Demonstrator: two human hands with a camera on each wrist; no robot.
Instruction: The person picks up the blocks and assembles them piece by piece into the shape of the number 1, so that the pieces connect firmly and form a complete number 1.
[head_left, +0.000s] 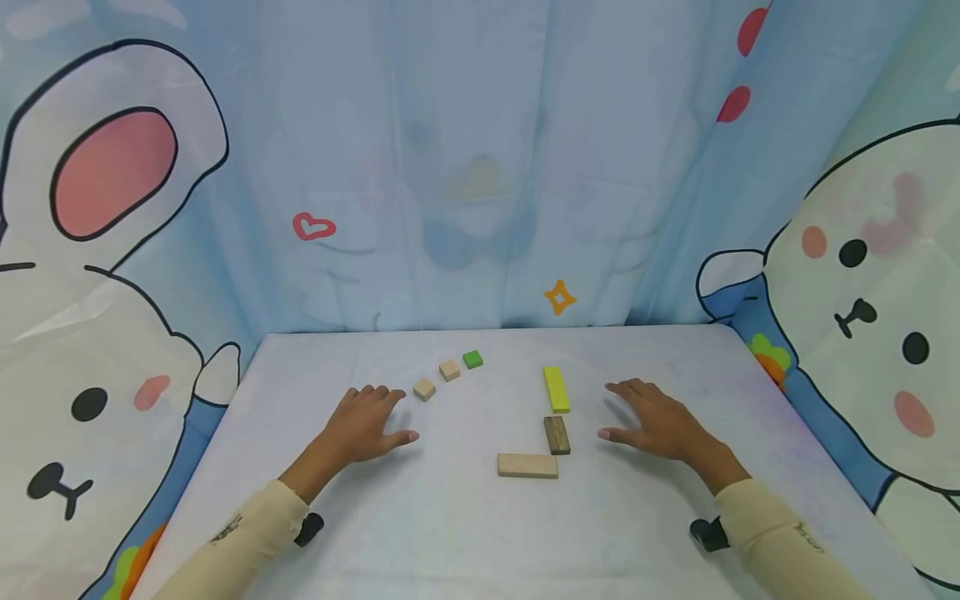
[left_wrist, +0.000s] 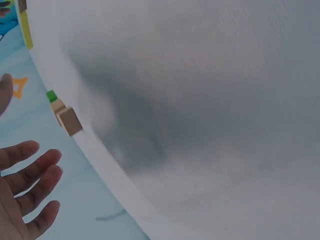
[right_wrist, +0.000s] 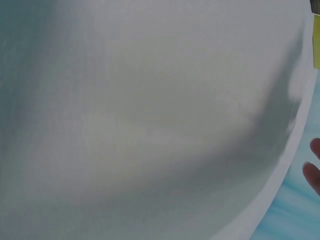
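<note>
My left hand [head_left: 367, 425] hovers over the left part of the table, fingers relaxed, holding nothing. Just beyond its fingertips lie two small pale wooden cubes [head_left: 424, 389] and a green block [head_left: 472, 359] in a slanting row; the left wrist view shows the nearer cube [left_wrist: 70, 121] too. On the right, my right hand [head_left: 656, 421] is held above the table with thumb and fingers apart and nothing in it. To its left a yellow block [head_left: 557, 389], a dark brown wooden block [head_left: 557, 435] and a pale wooden plank [head_left: 528, 466] form a bent line.
The white table [head_left: 450, 533] ends at a blue curtain [head_left: 465, 167] along its back. Printed bear-like figures flank it on both sides. Black wrist straps [head_left: 309, 528] show below the sleeves.
</note>
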